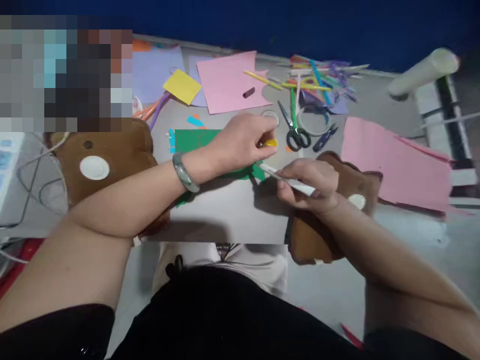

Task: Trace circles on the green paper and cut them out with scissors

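Note:
My left hand (247, 140), with a jade-like bangle at its wrist, is closed on a small yellow piece (270, 143) above the work table. My right hand (311, 185) grips a slim white tool (298, 186), its tip pointing up and left to a small cut green piece (258, 171). A green sheet (191, 141) lies partly hidden under my left hand and forearm. Just beyond my right hand are black-handled scissors (293, 132), lying with blades partly apart.
Brown bear-shaped pads (112, 145) lie left and right. Pink paper (232, 82), a yellow square (182, 87), pipe cleaners (318, 82), a tape ring (314, 120) and blue-handled pliers (325, 138) sit further back. A white roll (423, 72) stands at the right, past pink sheets (393, 165).

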